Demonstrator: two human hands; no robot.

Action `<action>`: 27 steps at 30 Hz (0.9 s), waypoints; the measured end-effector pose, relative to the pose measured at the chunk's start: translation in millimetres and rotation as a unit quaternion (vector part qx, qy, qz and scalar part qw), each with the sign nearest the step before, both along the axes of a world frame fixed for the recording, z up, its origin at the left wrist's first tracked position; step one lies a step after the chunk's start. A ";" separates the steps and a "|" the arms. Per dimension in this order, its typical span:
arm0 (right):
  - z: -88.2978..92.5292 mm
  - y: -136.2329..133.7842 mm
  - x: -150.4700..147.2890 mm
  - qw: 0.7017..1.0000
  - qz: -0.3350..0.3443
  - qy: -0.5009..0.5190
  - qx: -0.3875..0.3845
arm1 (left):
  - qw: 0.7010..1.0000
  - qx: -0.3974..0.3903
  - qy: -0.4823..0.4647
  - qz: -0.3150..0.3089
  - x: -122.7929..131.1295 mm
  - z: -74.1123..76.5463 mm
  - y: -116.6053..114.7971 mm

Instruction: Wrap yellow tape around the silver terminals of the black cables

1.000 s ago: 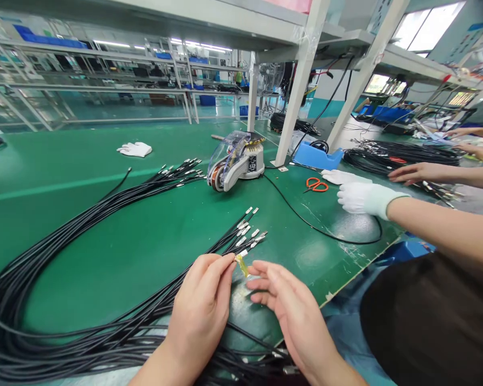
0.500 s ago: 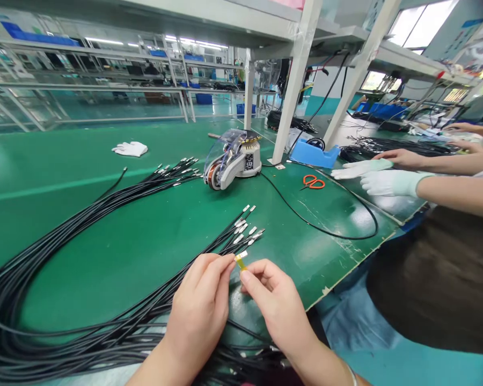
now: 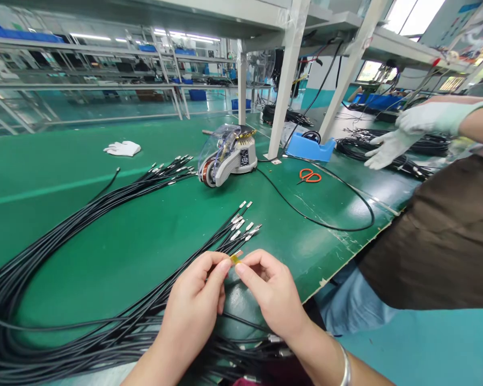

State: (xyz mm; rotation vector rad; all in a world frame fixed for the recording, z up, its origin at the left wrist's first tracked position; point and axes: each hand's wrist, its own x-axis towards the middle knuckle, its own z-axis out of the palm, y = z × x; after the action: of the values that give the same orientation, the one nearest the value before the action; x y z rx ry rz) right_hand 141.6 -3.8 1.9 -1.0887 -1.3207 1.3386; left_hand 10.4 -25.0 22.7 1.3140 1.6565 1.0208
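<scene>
My left hand [image 3: 195,295] pinches the end of a black cable at its small metal connector [image 3: 239,253], which sticks out past the fingertips. The cable itself is mostly hidden by the hand. A short piece of yellow tape [image 3: 235,260] lies around or against this connector; I cannot tell how far it wraps. Thumb and forefinger of my right hand [image 3: 276,297] are closed on the tape's other end. Just beyond both hands lie the metal-tipped ends of a bundle of black cables [image 3: 145,313], which curves round to the left.
A tape dispenser [image 3: 229,161] with a clear cover stands on the green table [image 3: 165,230]. Orange-handled scissors [image 3: 309,176], a blue tape holder [image 3: 309,147] and a white glove [image 3: 123,149] lie farther back. At right, a co-worker's gloved hands [image 3: 430,120] are near more cables.
My right fingers have come closer to the left ones, and less of the tape shows between them. The co-worker's gloved hands have lifted and crossed. The view has shifted slightly.
</scene>
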 end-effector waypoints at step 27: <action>-0.4 -4.7 1.9 1.000 0.013 0.017 -0.018 | 0.998 0.004 0.057 0.009 5.3 5.5 -1.0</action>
State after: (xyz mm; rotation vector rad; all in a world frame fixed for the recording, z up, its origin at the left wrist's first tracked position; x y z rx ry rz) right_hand 143.5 -8.5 1.5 -1.0723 -1.2942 1.3998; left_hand 15.7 -26.0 28.2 1.3883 1.7533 0.9785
